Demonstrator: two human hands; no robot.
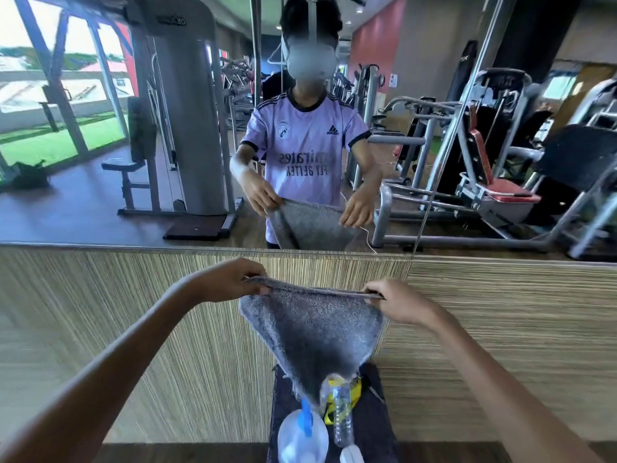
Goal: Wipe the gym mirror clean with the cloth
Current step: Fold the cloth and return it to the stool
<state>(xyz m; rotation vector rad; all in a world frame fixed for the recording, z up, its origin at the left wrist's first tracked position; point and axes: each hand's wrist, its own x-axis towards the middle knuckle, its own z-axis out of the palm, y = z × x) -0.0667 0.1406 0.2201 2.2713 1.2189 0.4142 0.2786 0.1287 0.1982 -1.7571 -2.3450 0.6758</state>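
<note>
A grey fluffy cloth (312,329) hangs stretched between my two hands in front of the wood-grain wall panel. My left hand (230,280) pinches its upper left corner and my right hand (397,300) pinches its upper right corner. The cloth's lower point droops toward the items below. The gym mirror (133,145) fills the upper half of the view, above the panel's top edge. It reflects a person in a lilac shirt holding the same cloth. Neither hand touches the glass.
Below the cloth stands a dark stool (374,426) carrying a spray bottle with a blue trigger (302,432), a clear plastic bottle (342,419) and a yellow item (350,387). The striped wood panel (500,345) spans the wall under the mirror. Gym machines appear only as reflections.
</note>
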